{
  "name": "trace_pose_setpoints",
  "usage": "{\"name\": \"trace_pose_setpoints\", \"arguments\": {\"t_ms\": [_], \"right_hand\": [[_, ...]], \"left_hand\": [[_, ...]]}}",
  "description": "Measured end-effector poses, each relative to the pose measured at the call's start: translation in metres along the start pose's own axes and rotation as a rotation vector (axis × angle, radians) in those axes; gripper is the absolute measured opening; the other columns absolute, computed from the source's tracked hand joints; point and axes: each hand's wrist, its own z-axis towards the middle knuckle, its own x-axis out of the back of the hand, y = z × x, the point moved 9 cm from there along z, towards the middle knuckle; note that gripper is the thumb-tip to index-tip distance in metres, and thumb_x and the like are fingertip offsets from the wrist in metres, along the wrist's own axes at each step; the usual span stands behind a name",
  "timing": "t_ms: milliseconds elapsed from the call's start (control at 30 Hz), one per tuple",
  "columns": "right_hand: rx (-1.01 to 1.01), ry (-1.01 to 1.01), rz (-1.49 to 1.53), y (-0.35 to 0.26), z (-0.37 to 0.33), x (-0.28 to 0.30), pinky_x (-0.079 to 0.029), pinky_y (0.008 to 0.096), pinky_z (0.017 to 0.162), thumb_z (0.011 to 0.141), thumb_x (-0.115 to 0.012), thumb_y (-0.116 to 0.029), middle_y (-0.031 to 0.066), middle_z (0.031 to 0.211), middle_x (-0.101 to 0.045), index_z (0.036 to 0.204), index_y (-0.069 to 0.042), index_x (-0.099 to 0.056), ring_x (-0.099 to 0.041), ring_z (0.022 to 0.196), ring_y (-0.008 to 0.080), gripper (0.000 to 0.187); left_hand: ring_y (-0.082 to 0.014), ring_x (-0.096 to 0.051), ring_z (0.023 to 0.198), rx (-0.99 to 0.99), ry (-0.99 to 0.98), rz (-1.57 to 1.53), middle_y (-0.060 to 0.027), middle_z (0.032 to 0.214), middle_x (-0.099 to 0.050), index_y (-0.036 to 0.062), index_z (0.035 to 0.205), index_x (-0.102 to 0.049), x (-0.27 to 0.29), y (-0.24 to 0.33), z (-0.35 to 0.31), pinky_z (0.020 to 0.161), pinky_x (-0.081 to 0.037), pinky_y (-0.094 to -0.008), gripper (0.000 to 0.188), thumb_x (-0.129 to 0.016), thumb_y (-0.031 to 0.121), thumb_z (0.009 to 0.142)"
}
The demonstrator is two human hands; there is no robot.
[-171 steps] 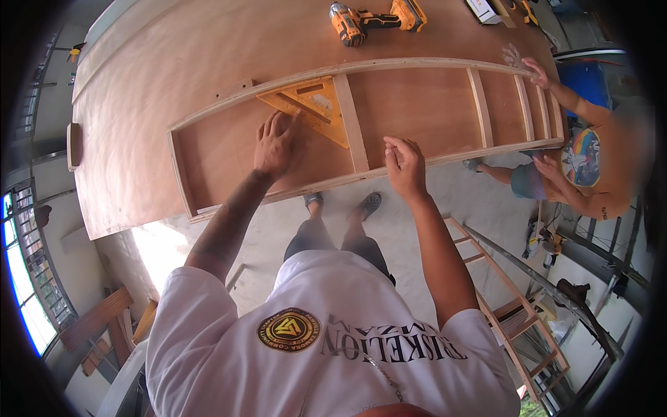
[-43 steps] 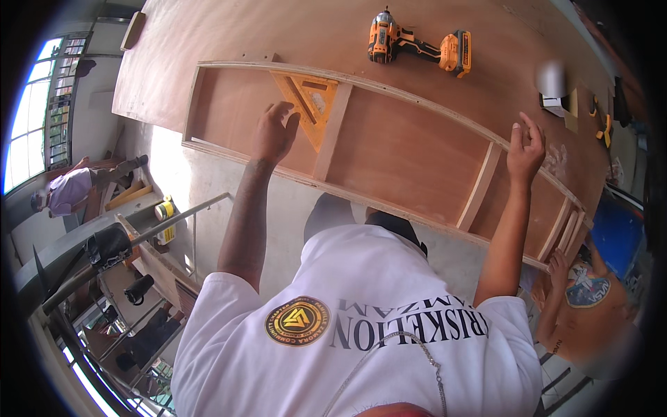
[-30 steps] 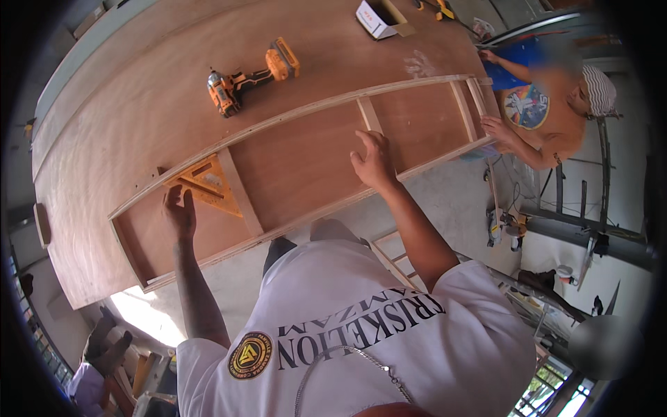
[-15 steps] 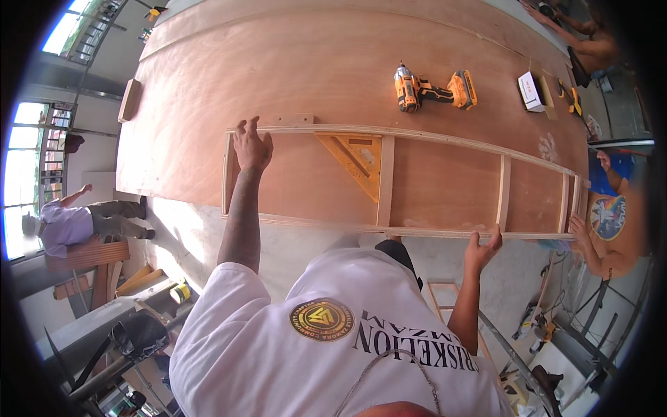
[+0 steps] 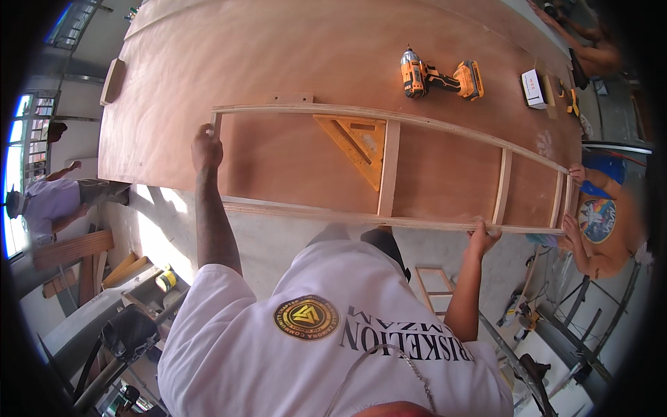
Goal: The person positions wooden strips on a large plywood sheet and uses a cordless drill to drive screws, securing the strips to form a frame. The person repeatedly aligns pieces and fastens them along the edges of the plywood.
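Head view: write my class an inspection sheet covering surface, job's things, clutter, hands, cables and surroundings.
Surface: brown plywood sheet.
Job's things: wooden frame over the sheet; yellow triangular square within its outline, beside a crossbar.
Clutter: orange-black power driver and white box beyond the frame.
Hands: left hand grips the frame's left end; right hand touches its near rail.
Cables: cannot tell at this size.
Surroundings: co-worker's hands at the frame's right end; another person at left.

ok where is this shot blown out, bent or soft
Head view, left: the sunlit floor patch glares white and the window is washed out; head view, right: the tabletop's edge bows, and the co-worker is blurred around the head; head view, middle: the wooden frame's crossbars look fairly crisp; head view, corners: dark.
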Motion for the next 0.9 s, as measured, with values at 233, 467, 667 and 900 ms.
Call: {"name": "trace_pose_setpoints", "arguments": {"t_ms": [233, 467, 667, 900], "right_hand": [[0.003, 0.006, 0.037, -0.007, 0.012, -0.016, -0.059, 0.0414, 0.073, 0.085, -0.074, -0.009, 0.0176, 0.13, -0.057, 0.156, -0.011, -0.013, -0.068, 0.096, 0.027, 0.094], [0.091, 0.048, 0.062, -0.007, 0.019, -0.034, -0.062, 0.0401, 0.066, 0.085, -0.069, -0.003, 0.0225, 0.128, -0.056, 0.149, -0.004, -0.018, -0.07, 0.092, 0.028, 0.082], [0.114, 0.117, 0.018, -0.016, 0.012, -0.028, -0.062, 0.0375, 0.06, 0.084, -0.068, -0.002, 0.0222, 0.125, -0.057, 0.141, 0.0, -0.026, -0.07, 0.087, 0.0278, 0.071], [0.006, -0.005, 0.055, -0.016, 0.003, -0.035, -0.061, 0.0462, 0.088, 0.086, -0.067, -0.007, 0.0218, 0.147, -0.045, 0.16, -0.008, -0.003, -0.059, 0.123, 0.0311, 0.098]], "left_hand": [[-0.0405, -0.07, 0.103, -0.123, 0.065, -0.006, -0.0245, 0.11, -0.072, 0.0086, 0.124, -0.069, -0.006, 0.036, 0.042, 0.088, -0.054, -0.0518, 0.035, -0.058, 0.018, 0.092], [-0.035, -0.062, 0.118, -0.222, 0.174, 0.186, -0.016, 0.124, -0.067, 0.0123, 0.131, -0.066, -0.02, 0.086, 0.028, 0.1, -0.05, -0.0459, 0.042, -0.066, 0.021, 0.089], [-0.0312, -0.056, 0.121, -0.989, -0.111, -0.225, -0.0083, 0.123, -0.064, 0.0124, 0.119, -0.071, -0.088, 0.255, -0.127, 0.104, -0.043, -0.0487, 0.028, -0.068, 0.022, 0.092], [-0.0276, -0.058, 0.112, -1.054, -0.083, -0.068, -0.0026, 0.108, -0.066, 0.0148, 0.106, -0.07, -0.142, 0.294, -0.131, 0.098, -0.041, -0.0451, 0.015, -0.068, 0.018, 0.091]]}}
